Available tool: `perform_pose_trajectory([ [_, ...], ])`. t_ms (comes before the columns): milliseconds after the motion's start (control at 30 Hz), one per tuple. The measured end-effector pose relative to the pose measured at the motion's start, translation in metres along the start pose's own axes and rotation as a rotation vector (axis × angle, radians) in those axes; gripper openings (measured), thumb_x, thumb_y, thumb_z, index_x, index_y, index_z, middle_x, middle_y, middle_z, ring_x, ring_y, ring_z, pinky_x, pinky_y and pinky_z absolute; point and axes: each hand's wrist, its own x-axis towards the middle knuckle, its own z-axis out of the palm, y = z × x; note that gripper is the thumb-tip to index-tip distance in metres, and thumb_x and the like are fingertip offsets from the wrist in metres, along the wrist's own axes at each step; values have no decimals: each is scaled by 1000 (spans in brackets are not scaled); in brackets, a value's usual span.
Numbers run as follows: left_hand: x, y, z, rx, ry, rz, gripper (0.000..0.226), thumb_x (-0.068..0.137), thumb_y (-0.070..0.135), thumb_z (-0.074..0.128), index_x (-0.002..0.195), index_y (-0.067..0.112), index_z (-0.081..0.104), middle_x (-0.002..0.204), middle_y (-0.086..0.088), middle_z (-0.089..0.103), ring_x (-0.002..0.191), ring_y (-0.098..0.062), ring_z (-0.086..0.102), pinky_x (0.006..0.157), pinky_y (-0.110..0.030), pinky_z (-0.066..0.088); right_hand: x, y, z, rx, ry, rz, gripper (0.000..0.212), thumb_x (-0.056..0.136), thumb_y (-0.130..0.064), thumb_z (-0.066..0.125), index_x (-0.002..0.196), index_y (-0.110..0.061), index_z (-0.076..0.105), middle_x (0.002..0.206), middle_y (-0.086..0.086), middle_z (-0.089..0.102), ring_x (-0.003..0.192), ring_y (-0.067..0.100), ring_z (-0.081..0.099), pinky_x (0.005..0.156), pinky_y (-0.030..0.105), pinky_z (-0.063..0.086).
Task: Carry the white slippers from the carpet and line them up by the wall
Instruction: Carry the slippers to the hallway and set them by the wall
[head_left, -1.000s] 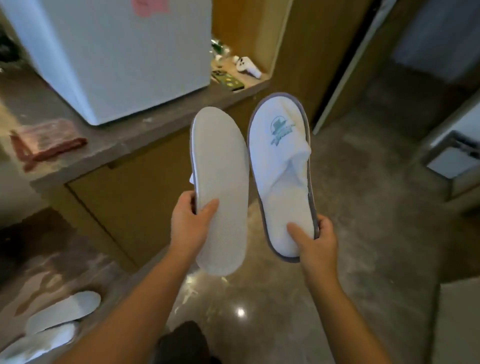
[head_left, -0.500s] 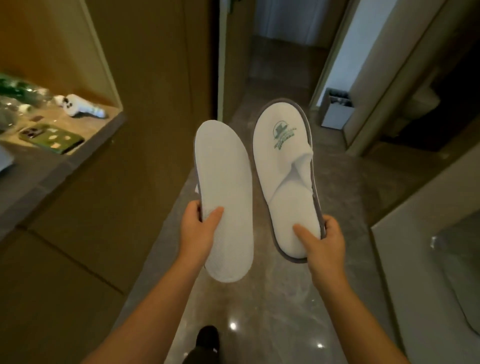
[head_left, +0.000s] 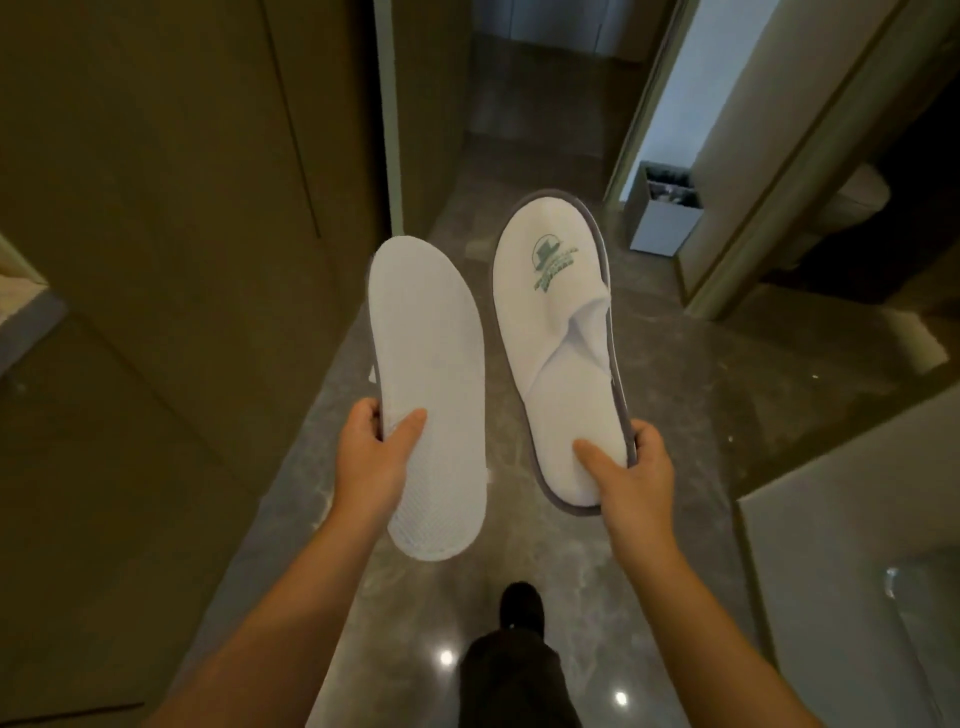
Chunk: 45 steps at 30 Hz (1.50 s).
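I hold two white slippers in the air over a grey marble floor. My left hand (head_left: 371, 454) grips the heel end of the left slipper (head_left: 428, 364), which shows its plain white sole. My right hand (head_left: 626, 480) grips the heel of the right slipper (head_left: 558, 332). That slipper faces up, with a grey rim and a green logo on its toe. The two slippers hang side by side, toes pointing away from me, a small gap between them.
Brown wooden wall panels (head_left: 182, 260) run along the left of a narrow corridor. A small white bin (head_left: 662, 221) stands by a doorway ahead on the right. A pale surface (head_left: 831, 571) fills the lower right. My dark shoe (head_left: 521, 605) is on the floor below.
The view has swung from the counter and fridge to the corridor and moved forward along it. Both hands keep the same hold on the slippers.
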Motion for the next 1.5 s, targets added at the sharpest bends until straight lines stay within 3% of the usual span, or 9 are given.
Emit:
perform_pose_trajectory([
  [133, 57, -2, 33, -2, 248, -42, 11, 81, 17, 60, 85, 16, 50, 75, 14, 52, 69, 0, 50, 50, -14, 40, 103, -4, 28, -56, -203, -6, 27, 76, -2, 64, 93, -12, 46, 82, -5, 54, 72, 4, 52, 53, 12, 47],
  [200, 78, -3, 40, 20, 345, -64, 13, 81, 15, 61, 88, 15, 50, 74, 14, 52, 67, 2, 49, 48, -9, 40, 140, -6, 46, -82, -294, -5, 28, 75, 0, 65, 94, -11, 46, 79, -7, 53, 71, 3, 51, 50, 5, 45],
  [500, 144, -35, 20, 129, 636, -313, 15, 80, 19, 62, 82, 11, 49, 68, 9, 49, 62, -4, 46, 50, -22, 34, 216, 9, 153, -199, -768, 137, 31, 76, -6, 65, 73, -27, 43, 81, -9, 51, 73, 10, 53, 62, 24, 48],
  [733, 185, -85, 2, 47, 778, -476, 12, 79, 20, 62, 81, 15, 52, 69, 8, 53, 64, -7, 50, 49, -25, 34, 248, 37, 236, -314, -932, 121, 28, 76, -10, 66, 89, -23, 44, 84, -11, 50, 77, 8, 52, 59, 19, 45],
  [867, 196, -117, 3, -15, 852, -605, 13, 79, 17, 60, 73, 16, 49, 67, 4, 51, 61, -12, 48, 50, -28, 35, 266, 67, 272, -385, -1017, 146, 29, 75, -10, 66, 83, -27, 44, 82, -10, 50, 75, 10, 53, 60, 22, 47],
  [1000, 214, -164, 9, -28, 949, -679, 20, 79, 12, 58, 67, 20, 44, 67, 3, 48, 60, -11, 46, 49, -28, 33, 280, 119, 312, -427, -1116, 163, 26, 76, -7, 65, 83, -23, 45, 81, -10, 50, 74, 8, 52, 49, 12, 46],
  [1100, 224, -211, 15, -54, 1052, -731, 6, 79, 15, 57, 77, 15, 51, 71, 2, 52, 65, -15, 49, 55, -30, 39, 289, 170, 341, -463, -1190, 175, 25, 76, -3, 64, 89, -14, 46, 79, -9, 51, 72, 7, 52, 46, 8, 46],
  [1300, 228, -337, 46, -140, 1207, -799, 7, 83, 16, 56, 85, 11, 51, 74, -3, 54, 72, -23, 51, 67, -37, 41, 296, 303, 375, -533, -1271, 113, 30, 73, 0, 65, 77, -23, 47, 74, -8, 53, 68, 9, 53, 45, 3, 41],
  [1500, 226, -488, 67, -110, 1231, -822, 11, 84, 17, 55, 75, 21, 49, 71, 3, 53, 67, -16, 50, 59, -33, 39, 273, 464, 405, -623, -1296, 107, 24, 74, -3, 65, 86, -15, 48, 74, -11, 51, 67, 6, 51, 56, 18, 41],
])
